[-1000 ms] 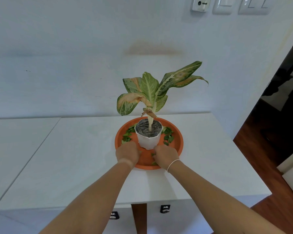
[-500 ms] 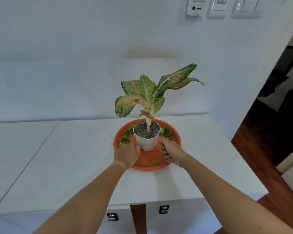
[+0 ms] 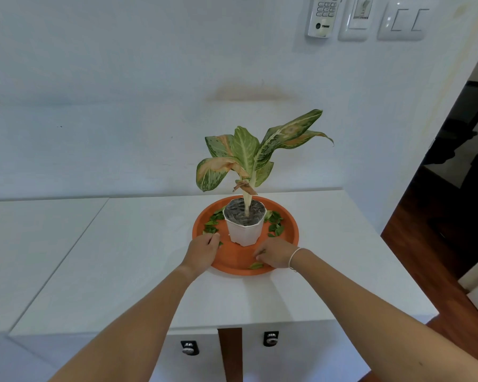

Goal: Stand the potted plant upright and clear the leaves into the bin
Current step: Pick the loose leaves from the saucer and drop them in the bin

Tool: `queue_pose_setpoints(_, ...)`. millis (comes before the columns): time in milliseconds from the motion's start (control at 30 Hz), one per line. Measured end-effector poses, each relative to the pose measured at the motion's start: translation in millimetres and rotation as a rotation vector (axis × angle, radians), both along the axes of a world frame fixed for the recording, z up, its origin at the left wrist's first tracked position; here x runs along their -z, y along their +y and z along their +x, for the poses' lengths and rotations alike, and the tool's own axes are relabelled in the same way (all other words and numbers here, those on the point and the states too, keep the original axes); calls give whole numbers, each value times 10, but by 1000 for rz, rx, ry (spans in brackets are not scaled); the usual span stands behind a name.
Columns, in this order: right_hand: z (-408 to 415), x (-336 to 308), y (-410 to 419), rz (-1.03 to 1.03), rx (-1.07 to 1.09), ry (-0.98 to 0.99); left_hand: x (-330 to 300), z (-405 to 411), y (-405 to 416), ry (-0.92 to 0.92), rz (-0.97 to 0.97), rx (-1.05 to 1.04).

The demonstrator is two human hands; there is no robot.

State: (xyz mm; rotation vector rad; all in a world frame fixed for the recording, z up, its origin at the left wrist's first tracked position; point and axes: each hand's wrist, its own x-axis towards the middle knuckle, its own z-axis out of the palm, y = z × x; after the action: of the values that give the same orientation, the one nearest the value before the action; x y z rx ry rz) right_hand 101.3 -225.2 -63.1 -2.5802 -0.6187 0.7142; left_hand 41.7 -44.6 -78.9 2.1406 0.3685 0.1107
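The potted plant (image 3: 244, 227), in a white pot with broad variegated leaves, stands upright in the middle of a round orange tray (image 3: 289, 238). Small green fallen leaves (image 3: 275, 223) lie on the tray to the left and right of the pot, and one leaf (image 3: 255, 265) lies at the front rim. My left hand (image 3: 203, 252) is curled over the tray's left front edge, fingers closed on leaves there. My right hand (image 3: 273, 256) rests on the tray's front right, fingers pinched on a leaf just above the front-rim leaf. No bin is in view.
The tray sits on a white cabinet top (image 3: 122, 257) against a white wall. The top's right edge drops to a dark wooden floor (image 3: 439, 238). Wall switches and a remote holder (image 3: 323, 16) hang high above. Two drawer locks (image 3: 189, 347) show below the front edge.
My left hand slid left from the pot's base to the leaves at the tray's left edge. My right hand went to the leaves right of the pot, then came back to the front rim.
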Motion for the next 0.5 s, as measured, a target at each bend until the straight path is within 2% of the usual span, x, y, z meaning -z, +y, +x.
queue_pose_setpoints(200, -60, -10, 50, -180, -118, -99, -28, -108, -18, 62, -166, -44)
queue_pose_setpoints(500, -142, 47, 170, -330, -20, -284, -69, -248, -107, 139, -311, -42)
